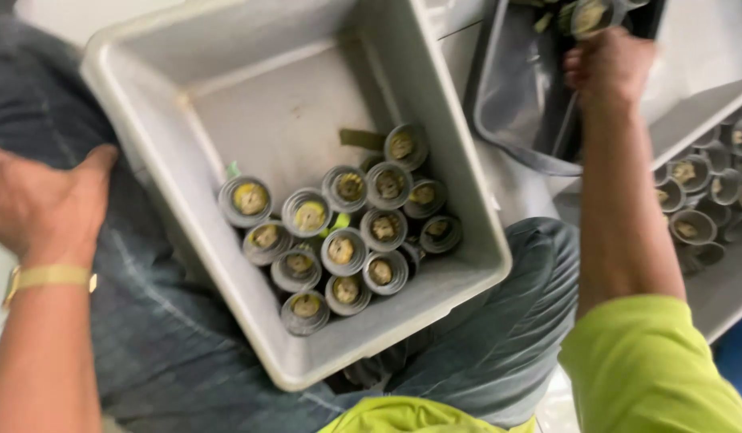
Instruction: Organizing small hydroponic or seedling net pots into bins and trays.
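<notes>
Right hand (610, 66) is extended to the far right, fingers curled shut around a small grey cylindrical cap (589, 16) at the mouth of a dark grey bag (515, 96). The picture is blurred there; whether the cap is entering or leaving the bag cannot be told. The grip appears to be from above, which would suit carrying a single piece over the bag's edge.

Left hand (42, 200) rests at the near left on the person's denim-clad thigh (170, 353), fingers loosely bent, holding nothing. It lies just beside the grey plastic bin (435, 128), apart from its wall, and a gold wristwatch (46, 277) shows on that wrist.

The bin sits tilted across the lap, so its contents have gathered at the near right corner: a cluster of like cylindrical caps (347, 232), open ends up, each with a yellowish core. A green strip (361, 139) lies at the far edge of the cluster.

To the far right, a second tray (707, 48) holds further caps (695, 208) of the same kind. The right forearm and yellow-green sleeve (643, 361) cross between bin and tray, partly blocking access to that tray.
</notes>
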